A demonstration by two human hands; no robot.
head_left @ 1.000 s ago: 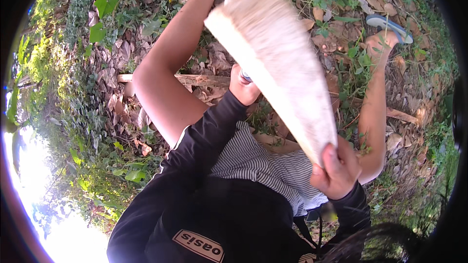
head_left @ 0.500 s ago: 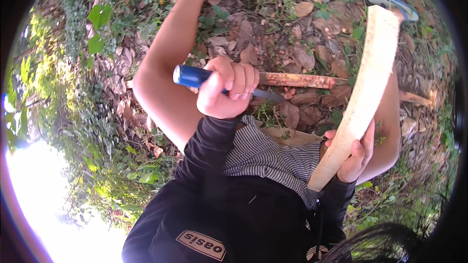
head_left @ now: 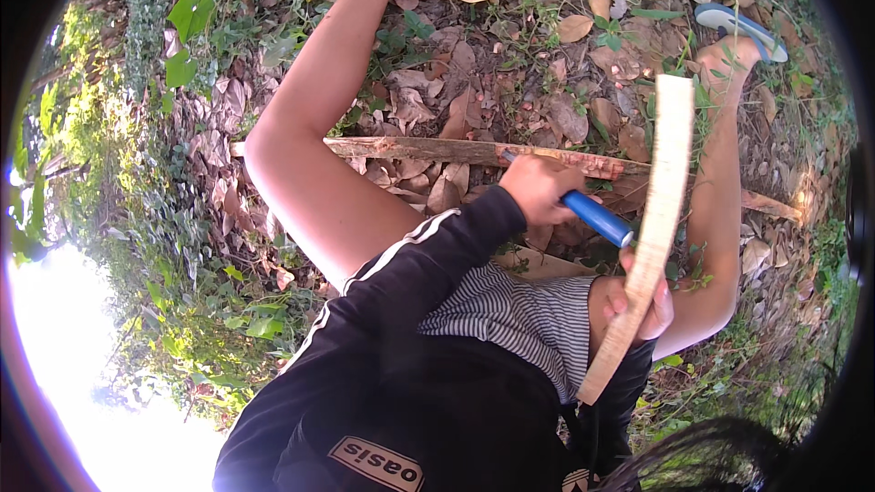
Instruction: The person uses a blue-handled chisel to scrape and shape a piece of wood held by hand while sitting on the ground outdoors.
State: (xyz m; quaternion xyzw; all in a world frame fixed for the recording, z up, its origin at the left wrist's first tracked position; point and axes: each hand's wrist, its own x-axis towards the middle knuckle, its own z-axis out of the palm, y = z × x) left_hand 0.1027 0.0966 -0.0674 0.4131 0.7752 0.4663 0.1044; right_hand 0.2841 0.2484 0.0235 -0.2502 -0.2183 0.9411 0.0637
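My left hand (head_left: pixel 540 189) is closed around the blue handle of a knife (head_left: pixel 597 218), whose butt end points toward the wood. Most of the blade is hidden behind the hand; a dark bit shows beyond the fingers. A long, pale, slightly curved strip of wood (head_left: pixel 663 173) stands at a slant in front of my right leg. Below its middle, my right hand (head_left: pixel 652 310) grips it, with the fingers partly behind the strip. The knife's handle end lies close to the strip's edge; I cannot tell whether they touch.
My bare legs (head_left: pixel 314 137) are spread on either side. A long rough wooden stick (head_left: pixel 428 149) lies across the ground between them. Dry leaves (head_left: pixel 570 118) and green plants (head_left: pixel 187 18) cover the ground. A blue and white sandal (head_left: pixel 743 29) is on my right foot.
My left hand has moved right, and the knife has swung so its handle end points toward the wood instead of away. My right hand has lowered and turned the strip more upright.
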